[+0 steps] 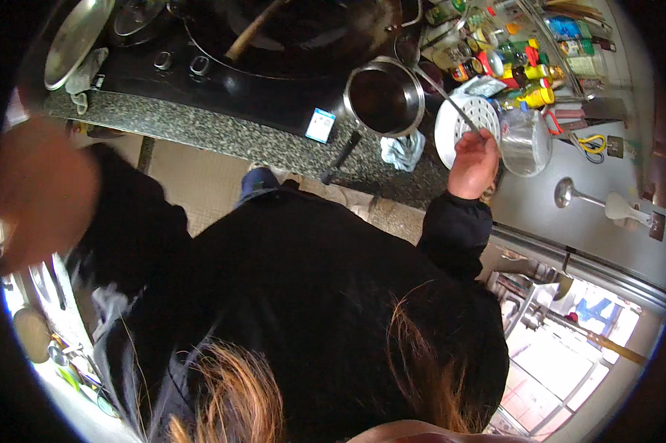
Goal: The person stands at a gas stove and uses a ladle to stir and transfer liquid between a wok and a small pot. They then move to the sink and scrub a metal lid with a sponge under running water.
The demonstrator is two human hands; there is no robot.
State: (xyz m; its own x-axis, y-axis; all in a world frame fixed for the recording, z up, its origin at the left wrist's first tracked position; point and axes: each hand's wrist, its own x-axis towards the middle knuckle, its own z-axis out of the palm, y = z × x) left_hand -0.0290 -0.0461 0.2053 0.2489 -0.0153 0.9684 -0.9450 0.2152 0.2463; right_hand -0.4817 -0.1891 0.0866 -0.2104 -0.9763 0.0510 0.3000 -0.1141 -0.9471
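Note:
My right hand (473, 166) grips a long metal utensil handle (449, 96), probably a ladle's, which reaches up toward the back of the cooktop, over a white perforated plastic piece (449, 136). Just left of it stand a steel saucepan (383, 100) with dark contents and a black handle, a crumpled pale cloth (403, 151) and a small blue-and-white packet (320, 124). Beside that hand is a clear plastic container (526, 146). My left hand (48, 192) is a blur at the far left, its fingers too smeared to read.
A large dark wok (296, 52) with a wooden-handled utensil fills the back, beside metal lids (74, 44) on the cooktop (141, 81). Bottles (540, 96), yellow-handled scissors (590, 146) and a steel ladle (565, 192) lie on the right counter. The granite edge (237, 133) runs before me.

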